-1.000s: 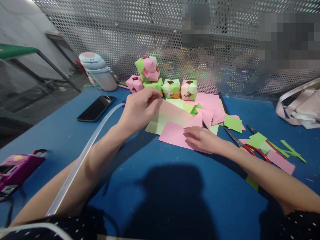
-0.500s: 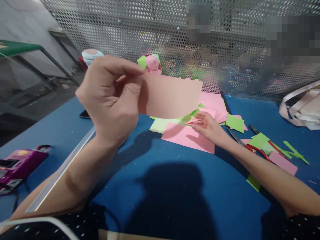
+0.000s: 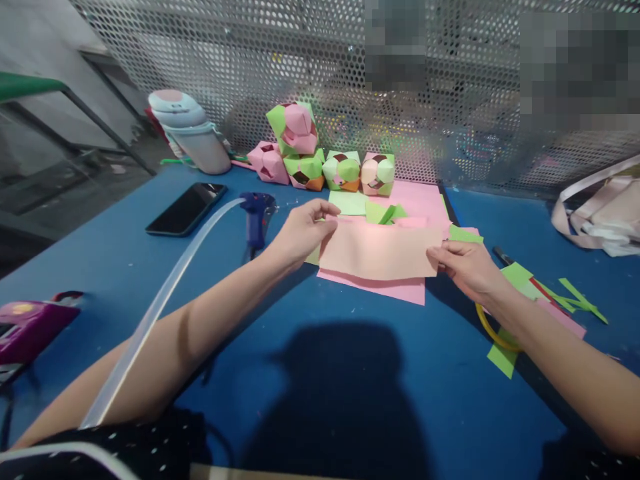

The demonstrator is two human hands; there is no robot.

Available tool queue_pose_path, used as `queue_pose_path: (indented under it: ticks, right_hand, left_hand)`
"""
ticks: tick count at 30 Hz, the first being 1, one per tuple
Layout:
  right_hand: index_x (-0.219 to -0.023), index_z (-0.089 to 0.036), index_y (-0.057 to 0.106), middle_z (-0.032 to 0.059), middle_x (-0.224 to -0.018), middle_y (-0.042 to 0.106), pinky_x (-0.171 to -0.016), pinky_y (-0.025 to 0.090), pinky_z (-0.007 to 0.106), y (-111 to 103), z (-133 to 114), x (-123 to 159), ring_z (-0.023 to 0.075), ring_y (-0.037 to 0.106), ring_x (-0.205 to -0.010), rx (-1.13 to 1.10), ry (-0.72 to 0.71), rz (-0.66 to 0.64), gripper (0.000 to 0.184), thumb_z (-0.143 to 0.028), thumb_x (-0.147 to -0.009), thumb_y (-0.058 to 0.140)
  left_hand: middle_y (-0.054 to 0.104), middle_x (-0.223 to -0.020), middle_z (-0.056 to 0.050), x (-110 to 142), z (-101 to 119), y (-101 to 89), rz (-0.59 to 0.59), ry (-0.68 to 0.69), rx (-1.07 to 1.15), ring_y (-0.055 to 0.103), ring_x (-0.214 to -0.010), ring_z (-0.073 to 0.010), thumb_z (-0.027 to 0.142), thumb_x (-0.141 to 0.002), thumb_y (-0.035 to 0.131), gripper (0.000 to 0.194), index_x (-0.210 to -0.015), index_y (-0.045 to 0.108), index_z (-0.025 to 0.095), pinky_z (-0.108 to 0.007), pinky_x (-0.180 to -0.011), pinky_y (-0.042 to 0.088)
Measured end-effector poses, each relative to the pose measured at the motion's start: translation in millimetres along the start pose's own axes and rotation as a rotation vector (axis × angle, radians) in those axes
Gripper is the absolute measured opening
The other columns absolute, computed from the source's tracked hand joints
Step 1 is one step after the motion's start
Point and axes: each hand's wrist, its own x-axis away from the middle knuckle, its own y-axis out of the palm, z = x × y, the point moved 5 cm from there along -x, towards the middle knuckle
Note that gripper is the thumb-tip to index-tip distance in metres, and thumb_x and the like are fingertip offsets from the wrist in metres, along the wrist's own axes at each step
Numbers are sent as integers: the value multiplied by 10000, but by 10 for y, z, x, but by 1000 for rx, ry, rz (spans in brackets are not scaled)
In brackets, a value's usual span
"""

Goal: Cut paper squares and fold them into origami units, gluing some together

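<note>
A strip of pale pink paper [image 3: 380,252] is stretched between both hands above the table, bowed slightly along its length. My left hand [image 3: 305,230] pinches its upper left corner. At the opposite end, my right hand [image 3: 465,263] grips the right edge between thumb and fingers. Beneath the strip lies a brighter pink sheet [image 3: 400,292], partly covered by it. Behind are green paper scraps [image 3: 390,213], a pale green sheet [image 3: 347,203] and a large pink sheet [image 3: 417,195].
Several folded paper balls [image 3: 343,171] line the mesh panel [image 3: 310,60]. A glue gun [image 3: 256,219] with a long clear glue stick [image 3: 160,303], a phone [image 3: 187,210] and a bottle [image 3: 200,143] occupy the left. Cut paper pieces [image 3: 563,317] lie right, near a white bag [image 3: 610,213].
My left hand has lowered the pink paper strip away from my view, toward the table. My right hand has moved right and taken hold of the strip's other end.
</note>
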Motion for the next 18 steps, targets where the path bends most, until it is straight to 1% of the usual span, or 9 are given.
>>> queue_pose_path:
  ticks: [3,4,6,9,11,14,15,17,18]
  right_hand:
    - [-644,-187,686,3,-655,641,-721,471,338,-109,185,45,148,580,-673,42,41,84,236,-406,-669,769]
    - [-661,-184,695,6,-664,654,-723,473,341,-128,233,55,150,586,-676,53,50,108,236,-404,-655,780]
    - [-641,-174,683,1,-626,642,-686,473,329,-135,294,69,144,573,-641,72,61,135,250,-399,-640,791]
    - [-598,-165,640,-24,-549,581,-607,456,297,-100,303,81,115,514,-556,106,56,146,275,-390,-636,793]
    - [-658,-159,651,-18,-592,597,-587,451,290,-79,298,88,113,510,-555,125,58,161,268,-380,-625,798]
    - [-786,-150,675,24,-736,655,-595,455,294,-72,320,96,138,551,-628,167,63,177,300,-381,-631,787]
    - [-791,-152,671,26,-742,655,-592,450,293,-79,328,99,142,553,-636,212,55,181,298,-397,-653,767]
    - [-709,-161,636,13,-678,628,-577,424,284,-105,335,107,140,537,-620,341,22,197,291,-443,-716,706]
    - [-651,-168,602,4,-637,604,-570,407,279,-122,332,113,136,523,-608,404,3,208,317,-462,-745,672]
  left_hand:
    - [611,-704,-2,23,-134,172,-202,-108,-32,571,-615,-120,174,-739,560,251,-985,608,159,-235,-559,467]
    - [607,-683,2,43,-143,211,-257,-125,-40,568,-603,-122,190,-739,566,264,-997,609,159,-237,-549,459]
    - [612,-674,4,78,-123,253,-323,-118,-72,568,-595,-128,234,-748,570,282,-1019,613,167,-241,-532,445]
    - [627,-703,0,106,-52,262,-356,-43,-147,576,-613,-136,266,-747,576,294,-1024,629,182,-246,-532,440]
    - [611,-687,2,116,-15,257,-374,-20,-190,560,-587,-132,247,-730,589,318,-1038,635,182,-246,-518,424]
    - [550,-624,19,126,1,245,-407,-66,-221,507,-512,-121,213,-713,592,375,-1085,630,184,-244,-467,368]
    - [528,-607,25,130,-1,242,-420,-91,-222,492,-497,-118,208,-710,592,391,-1099,628,187,-241,-457,351]
    - [491,-582,37,142,-11,238,-448,-137,-214,472,-483,-112,213,-708,594,413,-1119,626,196,-234,-449,329]
    - [479,-573,41,149,-21,238,-462,-160,-203,465,-481,-110,222,-710,596,415,-1123,625,198,-230,-450,325]
